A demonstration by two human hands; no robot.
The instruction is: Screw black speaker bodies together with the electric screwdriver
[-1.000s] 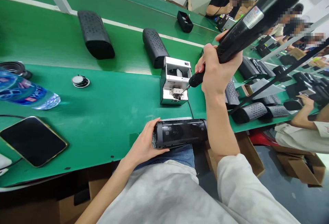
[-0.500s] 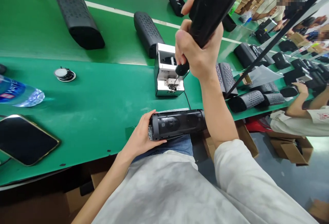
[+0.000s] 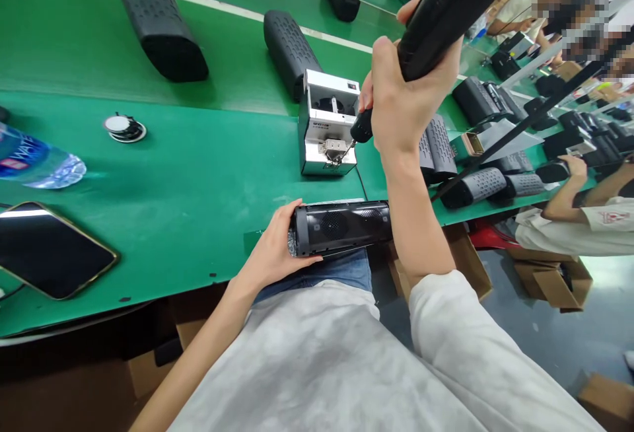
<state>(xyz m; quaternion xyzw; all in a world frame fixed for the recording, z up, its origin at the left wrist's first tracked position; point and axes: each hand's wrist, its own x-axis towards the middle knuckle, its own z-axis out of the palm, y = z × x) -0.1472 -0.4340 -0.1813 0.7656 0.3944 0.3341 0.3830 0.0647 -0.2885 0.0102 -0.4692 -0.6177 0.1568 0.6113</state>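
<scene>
My right hand point(image 3: 413, 92) is wrapped round a black electric screwdriver point(image 3: 440, 16), held up and tilted. Its thin bit points down and left, with the tip at the front pick-up of a silver and black screw feeder point(image 3: 331, 121); whether a screw is on the tip is too small to tell. Closer to my body, my left hand point(image 3: 275, 244) grips the left end of a black speaker body point(image 3: 344, 227) lying lengthwise at the table edge. My right forearm covers the speaker's right end.
On the green table lie a phone point(image 3: 54, 250), a water bottle point(image 3: 37, 161) and a small round white part point(image 3: 123, 127). Black perforated speaker housings point(image 3: 292, 49) stand behind the feeder, with several more at right. A person's hand point(image 3: 574, 171) works there. Cardboard boxes point(image 3: 555, 280) sit on the floor.
My right hand and the screwdriver have shifted to the right, uncovering more of the screw feeder. My left hand keeps its grip on the speaker body. The whole view has shifted slightly.
</scene>
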